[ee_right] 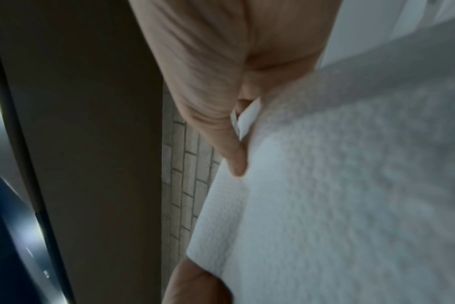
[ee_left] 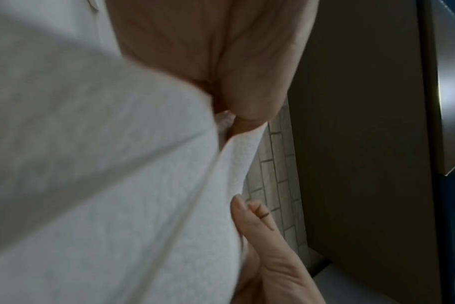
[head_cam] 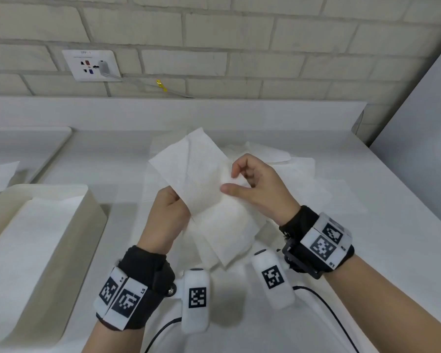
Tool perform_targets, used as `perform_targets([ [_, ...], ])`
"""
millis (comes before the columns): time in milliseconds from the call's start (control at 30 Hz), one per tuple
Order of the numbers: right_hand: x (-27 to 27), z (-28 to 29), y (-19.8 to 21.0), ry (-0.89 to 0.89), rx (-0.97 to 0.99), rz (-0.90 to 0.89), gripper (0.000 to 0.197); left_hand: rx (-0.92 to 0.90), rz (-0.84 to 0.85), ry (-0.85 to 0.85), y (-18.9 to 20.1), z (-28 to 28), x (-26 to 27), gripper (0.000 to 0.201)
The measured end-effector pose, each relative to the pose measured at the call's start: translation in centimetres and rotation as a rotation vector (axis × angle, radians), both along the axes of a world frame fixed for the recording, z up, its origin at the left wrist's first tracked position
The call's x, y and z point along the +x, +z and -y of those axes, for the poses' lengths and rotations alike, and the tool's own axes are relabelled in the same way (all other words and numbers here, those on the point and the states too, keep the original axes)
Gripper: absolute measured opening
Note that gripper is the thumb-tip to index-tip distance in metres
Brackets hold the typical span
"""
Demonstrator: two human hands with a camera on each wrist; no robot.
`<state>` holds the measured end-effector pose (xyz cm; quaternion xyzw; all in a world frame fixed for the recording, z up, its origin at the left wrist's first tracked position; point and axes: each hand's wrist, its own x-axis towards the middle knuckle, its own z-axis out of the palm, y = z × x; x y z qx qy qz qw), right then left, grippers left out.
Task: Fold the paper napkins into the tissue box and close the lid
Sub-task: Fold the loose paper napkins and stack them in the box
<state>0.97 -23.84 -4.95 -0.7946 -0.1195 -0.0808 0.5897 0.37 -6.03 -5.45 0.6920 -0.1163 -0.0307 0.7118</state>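
Pinching napkin [head_cam: 189, 174] w/ both hands; labels unreadable.

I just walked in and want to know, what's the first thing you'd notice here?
Right in the middle, two hands hold a white paper napkin up above the counter: the left hand grips its lower corner and the right hand pinches its right edge. Under it lies a messy heap of loose napkins, and at the left sits an open tissue box with napkins already inside.
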Motion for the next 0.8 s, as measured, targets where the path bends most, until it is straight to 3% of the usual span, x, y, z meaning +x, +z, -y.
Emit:
perform_targets([
  [67,0.0,-0.2,0.1,0.028,-0.004,0.026,0.025,-0.022,-0.019,0.012,0.1,0.2,-0.3,0.037],
  [200,-0.3,-0.5,0.2,0.010,-0.016,0.043,0.026,-0.139,-0.048,0.028,-0.1,0.3,-0.3,0.033],
  [300,-0.7,-0.7,0.3,-0.056,0.046,0.012,0.020,-0.196,-0.095,0.091,0.0,0.3,-0.2,0.057],
  [433,-0.8,-0.8,-0.3,-0.109,0.107,-0.027,0.018,-0.243,-0.148,0.151,0.4,0.7,-0.5,0.040],
  [533,-0.7,-1.3,-0.8,-0.133,0.140,-0.031,0.021,-0.159,-0.044,0.170,0.8,1.1,-0.9,0.041],
  [667,-1.1,-1.7,-0.6,-0.056,0.107,-0.038,0.023,-0.111,0.024,0.158,0.2,1.0,-0.6,0.023],
  [800,-0.7,-1.3,0.6,-0.019,0.186,-0.009,0.044,-0.074,0.025,0.159,-0.4,0.2,-0.3,0.018],
])
